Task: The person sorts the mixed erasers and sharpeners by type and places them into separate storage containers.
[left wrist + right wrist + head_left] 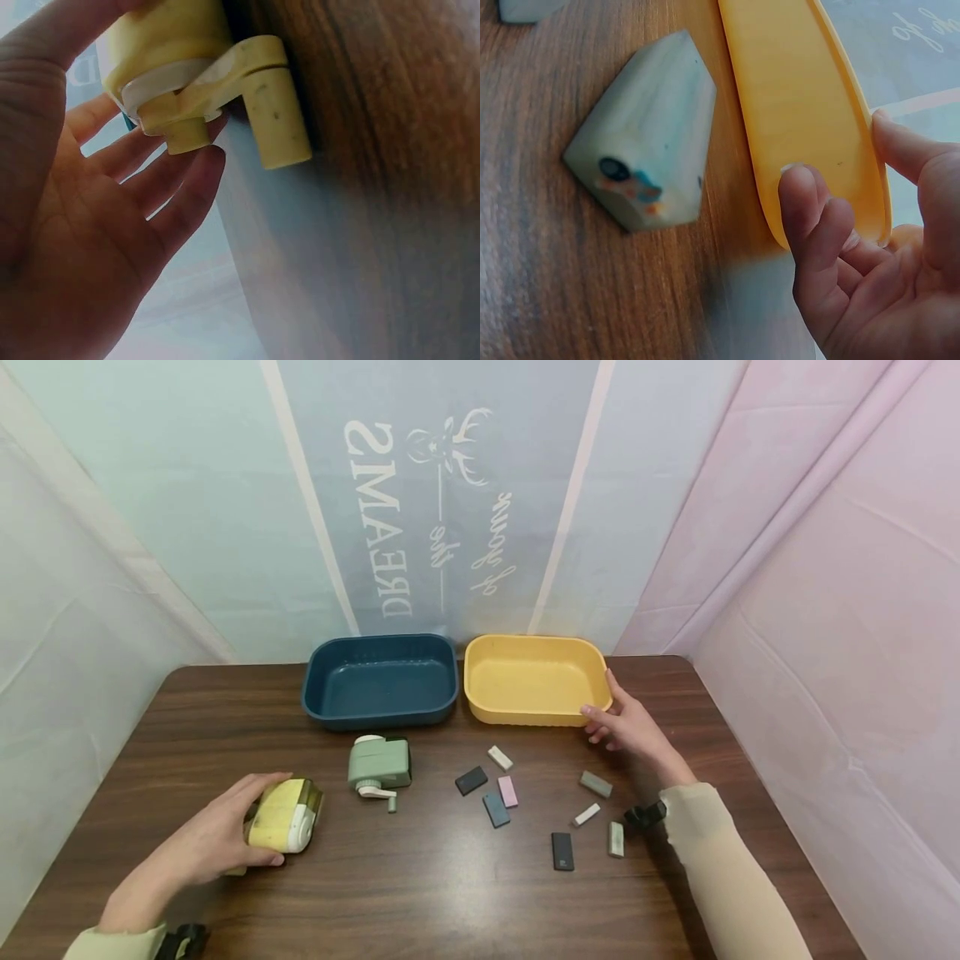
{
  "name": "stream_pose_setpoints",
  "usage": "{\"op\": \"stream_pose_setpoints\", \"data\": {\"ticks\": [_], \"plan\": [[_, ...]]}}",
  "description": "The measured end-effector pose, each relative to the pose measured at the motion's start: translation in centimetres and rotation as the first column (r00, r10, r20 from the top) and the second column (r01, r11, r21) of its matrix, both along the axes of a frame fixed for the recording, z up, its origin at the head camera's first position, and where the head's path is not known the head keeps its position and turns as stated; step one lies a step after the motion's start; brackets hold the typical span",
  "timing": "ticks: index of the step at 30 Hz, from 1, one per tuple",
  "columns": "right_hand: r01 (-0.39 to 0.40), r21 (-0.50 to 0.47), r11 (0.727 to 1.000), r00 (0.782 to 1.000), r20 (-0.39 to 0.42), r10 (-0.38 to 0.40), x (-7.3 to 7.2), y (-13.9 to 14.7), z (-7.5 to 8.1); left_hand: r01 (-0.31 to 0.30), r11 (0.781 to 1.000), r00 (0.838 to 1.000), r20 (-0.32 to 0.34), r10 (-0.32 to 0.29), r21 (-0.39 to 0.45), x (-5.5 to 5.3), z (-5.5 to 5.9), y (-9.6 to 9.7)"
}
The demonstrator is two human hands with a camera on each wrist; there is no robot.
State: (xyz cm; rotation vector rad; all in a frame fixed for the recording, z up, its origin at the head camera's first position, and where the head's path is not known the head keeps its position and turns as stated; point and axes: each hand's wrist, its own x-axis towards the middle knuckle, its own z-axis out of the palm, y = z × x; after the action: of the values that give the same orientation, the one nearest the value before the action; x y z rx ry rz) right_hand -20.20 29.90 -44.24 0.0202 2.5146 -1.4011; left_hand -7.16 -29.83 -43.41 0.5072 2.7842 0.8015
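Note:
A yellow hand-crank pencil sharpener [277, 817] is gripped by my left hand [217, 833], the thumb at its near side and the fingers round its far side. Its crank handle [277, 120] shows close up in the left wrist view. My right hand [633, 727] holds the near right corner of a yellow tray [540, 718], with digits on both sides of that corner. A green crank pencil sharpener [380, 762] lies between the left hand and the trays. Close to the right hand is a grey-green eraser-like block [649, 135] with a small printed picture.
A dark blue tray [378, 722] stands left of the yellow one, both at the table's back edge. Several small blocks, among them a pink one [507, 792], a blue one [496, 809] and a black one [562, 852], are scattered over the brown table [420, 893]. Cloth curtains [465, 527] surround it.

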Motion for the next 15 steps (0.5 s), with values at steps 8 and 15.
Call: {"op": "stream_pose_setpoints", "data": {"ticks": [8,15], "plan": [[-0.016,-0.048,0.999,0.999,0.038,0.018,0.8,-0.9,2.2,-0.048,0.999,0.998,-0.039,0.049,0.021,0.4,-0.4,0.1],[-0.021,-0.048,0.999,0.999,0.037,0.023,1.2,-1.5,3.2,-0.093,0.995,0.99,-0.1,0.095,0.024,0.5,-0.1,0.1]]}}
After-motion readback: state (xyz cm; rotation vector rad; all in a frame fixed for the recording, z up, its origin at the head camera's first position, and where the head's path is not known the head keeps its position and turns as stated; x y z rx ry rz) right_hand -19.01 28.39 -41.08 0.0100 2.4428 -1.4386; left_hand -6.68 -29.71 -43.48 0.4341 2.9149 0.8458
